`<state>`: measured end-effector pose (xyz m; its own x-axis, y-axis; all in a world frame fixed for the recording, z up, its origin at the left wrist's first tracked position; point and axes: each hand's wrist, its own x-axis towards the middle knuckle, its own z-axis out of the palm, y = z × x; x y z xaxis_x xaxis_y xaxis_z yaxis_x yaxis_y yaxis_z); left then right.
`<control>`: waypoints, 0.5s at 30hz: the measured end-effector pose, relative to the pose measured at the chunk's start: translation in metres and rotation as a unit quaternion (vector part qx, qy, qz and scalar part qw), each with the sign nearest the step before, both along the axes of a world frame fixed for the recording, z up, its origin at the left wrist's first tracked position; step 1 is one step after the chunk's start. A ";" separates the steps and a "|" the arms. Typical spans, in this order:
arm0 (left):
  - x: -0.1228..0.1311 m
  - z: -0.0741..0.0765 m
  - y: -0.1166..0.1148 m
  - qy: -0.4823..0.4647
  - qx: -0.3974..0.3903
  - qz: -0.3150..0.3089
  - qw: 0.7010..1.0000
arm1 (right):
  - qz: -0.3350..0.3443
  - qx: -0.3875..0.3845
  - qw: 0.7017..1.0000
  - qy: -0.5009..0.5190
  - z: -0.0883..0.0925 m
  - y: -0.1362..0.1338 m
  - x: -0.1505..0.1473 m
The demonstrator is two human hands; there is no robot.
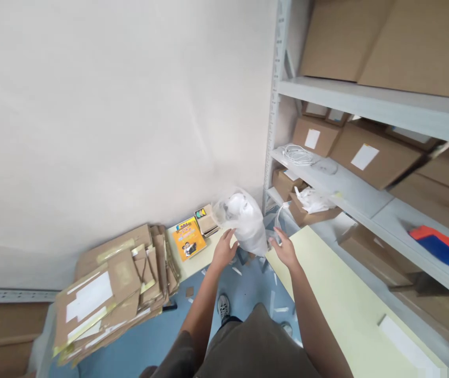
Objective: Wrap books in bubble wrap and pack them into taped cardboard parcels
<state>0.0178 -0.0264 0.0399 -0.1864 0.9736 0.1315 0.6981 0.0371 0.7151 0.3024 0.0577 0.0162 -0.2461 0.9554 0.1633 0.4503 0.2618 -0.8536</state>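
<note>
A clear plastic bag (244, 219) with something white inside hangs in front of me, above the blue floor (157, 336). My left hand (225, 248) grips the bag's lower left side with curled fingers. My right hand (283, 247) pinches its lower right edge. Both forearms reach forward from the bottom of the view. What the white content is cannot be made out.
A stack of flattened cardboard boxes (114, 283) lies at left. An orange book (188, 239) and small boxes (207, 220) sit on a pale table corner. A pale yellow tabletop (342, 299) runs at right. Grey shelving (366, 189) holds cartons, white cables (297, 154), a red-and-blue item (440, 245).
</note>
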 end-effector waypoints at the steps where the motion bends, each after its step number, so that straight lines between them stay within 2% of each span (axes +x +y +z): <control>1: -0.022 -0.006 -0.001 -0.013 0.002 0.013 1.000 | 0.013 -0.002 1.000 -0.006 -0.002 -0.002 -0.021; 4: -0.087 -0.029 -0.005 -0.063 0.006 0.062 0.996 | 0.054 -0.013 0.998 -0.033 -0.013 -0.008 -0.082; 9: -0.185 -0.080 -0.019 -0.162 -0.045 0.177 0.970 | 0.132 -0.034 0.988 -0.077 -0.033 -0.002 -0.198; 12: -0.234 -0.109 -0.032 -0.213 -0.072 0.234 0.946 | 0.182 -0.037 0.978 -0.099 -0.046 0.012 -0.277; 15: -0.270 -0.135 -0.040 -0.254 -0.087 0.276 0.923 | 0.229 -0.054 0.963 -0.131 -0.065 0.025 -0.353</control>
<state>-0.2522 -0.0668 -0.0955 -0.6553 0.7093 -0.2596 0.1143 0.4329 0.8942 -0.0506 0.0823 -0.0484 -0.6647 0.7450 -0.0560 0.5121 0.3998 -0.7602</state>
